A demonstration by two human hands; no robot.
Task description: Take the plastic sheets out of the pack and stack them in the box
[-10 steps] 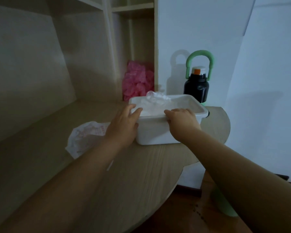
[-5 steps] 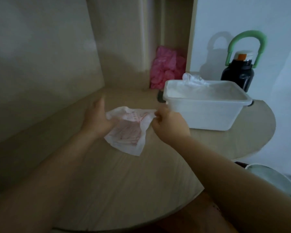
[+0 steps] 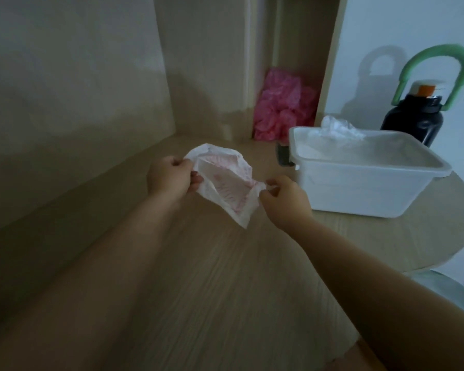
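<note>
Pack (image 3: 227,183): white, pink print, unreadable; held above the table (image 3: 225,277).
Left hand (image 3: 169,178): fingers curled, gripping pack's left edge.
Right hand (image 3: 284,202): fingertips pinching its right edge.
Box (image 3: 359,188): white, clear sheets (image 3: 338,128) inside.

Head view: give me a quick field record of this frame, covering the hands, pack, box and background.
left hand: grips left edge of pack
right hand: pinches pack's right corner
pack: white with pink print, mouth pulled open, left of box
box: white, on table, neither hand touches it
plastic sheets: clear, in box, bunched up at far rim
background: black bottle with green handle behind box; pink bundle in shelf corner
</note>
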